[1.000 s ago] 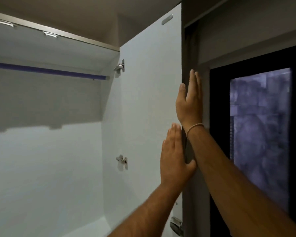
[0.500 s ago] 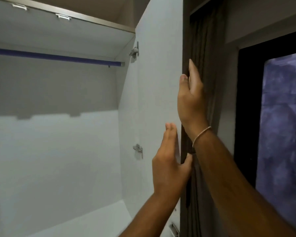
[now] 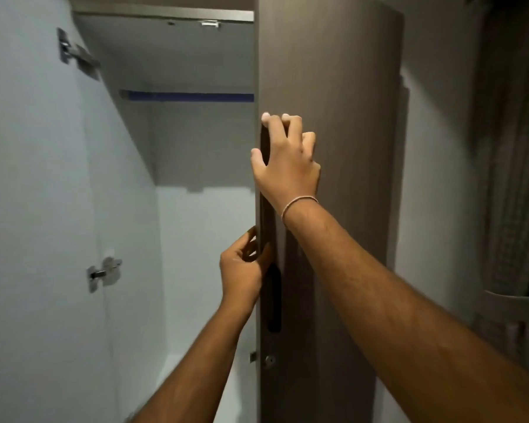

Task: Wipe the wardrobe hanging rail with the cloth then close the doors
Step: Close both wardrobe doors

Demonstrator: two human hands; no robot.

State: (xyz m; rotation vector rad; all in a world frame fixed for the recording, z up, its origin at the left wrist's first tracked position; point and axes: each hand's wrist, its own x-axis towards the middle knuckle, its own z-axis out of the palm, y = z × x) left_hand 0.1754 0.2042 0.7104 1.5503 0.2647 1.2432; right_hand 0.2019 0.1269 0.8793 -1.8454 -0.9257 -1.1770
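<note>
Seen from the head camera, looking up into an open wardrobe. Right of centre, a tall brown wood-grain wardrobe door, matte with fine vertical streaks, swung so its outer face shows, its long straight free edge running top to bottom mid-frame. On that edge, a dark slim recessed handle slot and, lower, a small round metal lock.

Right hand, a thin pale thread bracelet at the wrist, spread on the door's outer face, fingertips curled and pressing beside the edge, thumb hooked round it. Left hand lower and nearer, fingers bent around the same edge just above the slot, gripping it from the inner side. No cloth seen in either hand.

Left, a smooth pale grey-white inner face of the second wardrobe door, standing wide open, with two shiny metal hinges, one high, one at mid-height. Between the two doors, a tall gap onto the bare white interior: flat back panel, shadow across its upper part. Far back and high, a straight blue hanging rail, horizontal, partly hidden behind the brown door's edge. Above it, a grey top panel with a small metal clip.

Far right, a plain pale wall and a dark ribbed curtain hanging in folds.
</note>
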